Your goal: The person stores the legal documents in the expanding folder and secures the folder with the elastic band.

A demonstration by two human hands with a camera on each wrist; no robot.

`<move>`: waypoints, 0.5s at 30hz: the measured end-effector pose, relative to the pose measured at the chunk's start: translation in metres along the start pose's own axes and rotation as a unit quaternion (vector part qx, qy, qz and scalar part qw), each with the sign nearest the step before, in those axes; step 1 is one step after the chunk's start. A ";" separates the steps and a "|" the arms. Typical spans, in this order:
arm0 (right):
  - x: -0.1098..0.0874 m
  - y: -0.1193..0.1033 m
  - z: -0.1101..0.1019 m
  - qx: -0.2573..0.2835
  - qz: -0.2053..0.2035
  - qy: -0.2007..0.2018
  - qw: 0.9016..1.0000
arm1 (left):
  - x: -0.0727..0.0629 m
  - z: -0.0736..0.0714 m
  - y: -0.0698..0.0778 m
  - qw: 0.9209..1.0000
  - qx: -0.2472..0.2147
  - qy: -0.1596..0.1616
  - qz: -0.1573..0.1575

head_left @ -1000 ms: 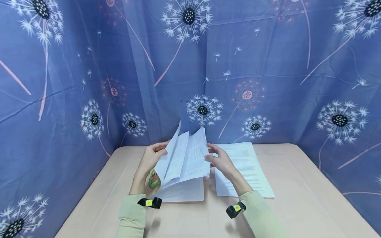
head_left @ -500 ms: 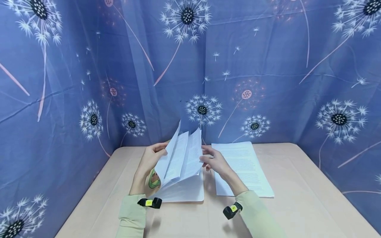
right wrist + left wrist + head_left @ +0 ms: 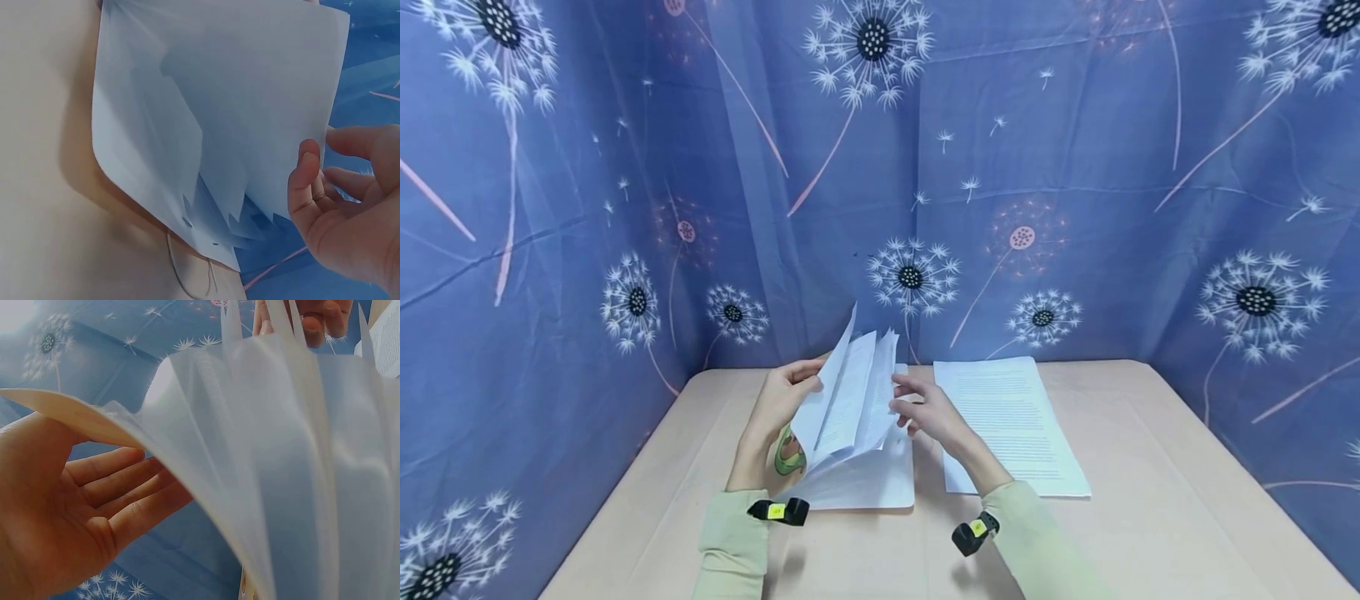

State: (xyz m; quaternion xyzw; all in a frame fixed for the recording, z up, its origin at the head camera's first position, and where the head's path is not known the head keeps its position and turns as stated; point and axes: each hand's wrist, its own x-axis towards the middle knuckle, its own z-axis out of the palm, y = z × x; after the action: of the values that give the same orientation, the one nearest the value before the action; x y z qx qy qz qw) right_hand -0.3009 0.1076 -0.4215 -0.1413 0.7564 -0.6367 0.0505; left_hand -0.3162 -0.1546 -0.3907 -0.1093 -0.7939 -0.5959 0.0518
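Note:
A folder (image 3: pixel 880 487) with a tan outer cover and white inner leaves stands partly fanned in the head view. Part of a green-and-brown cartoon print (image 3: pixel 788 457) shows on its cover. My left hand (image 3: pixel 778 402) grips the raised left cover and leaves, thumb on the inner side; the left wrist view shows its fingers (image 3: pixel 119 500) behind the tan cover (image 3: pixel 81 419). On the other side, my right hand (image 3: pixel 931 417) pinches the edge of printed sheets (image 3: pixel 878 400). Close up, the right fingertips (image 3: pixel 307 156) meet at the white sheet's edge (image 3: pixel 281 94).
A stack of printed paper (image 3: pixel 1015 425) lies right of the folder, beside the right forearm. Beneath is a pale tabletop (image 3: pixel 1150 500). Blue dandelion-print cloth (image 3: pixel 1037 125) encloses the back and sides. A thin cord (image 3: pixel 175 269) hangs near the folder's edge.
My right hand has moved left, and the sheet edges at its fingers have bent left with it, uncovering more of the back leaf. My left hand has stayed in place.

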 end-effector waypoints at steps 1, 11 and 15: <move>0.000 -0.001 0.001 -0.001 0.000 -0.003 1.000 | 0.000 0.000 0.001 1.000 -0.001 -0.002 -0.002; 0.002 0.002 0.013 -0.022 0.001 -0.015 1.000 | -0.001 0.000 0.003 1.000 0.001 -0.006 -0.002; 0.002 0.003 0.017 -0.028 -0.002 -0.015 0.999 | 0.000 0.000 0.002 1.000 -0.003 -0.001 -0.005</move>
State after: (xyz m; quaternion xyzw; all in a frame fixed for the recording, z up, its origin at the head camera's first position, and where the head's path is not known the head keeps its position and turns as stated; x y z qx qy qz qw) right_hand -0.2991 0.0917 -0.4275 -0.1540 0.7727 -0.6132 0.0567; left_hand -0.3155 -0.1543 -0.3887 -0.1060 -0.7925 -0.5987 0.0476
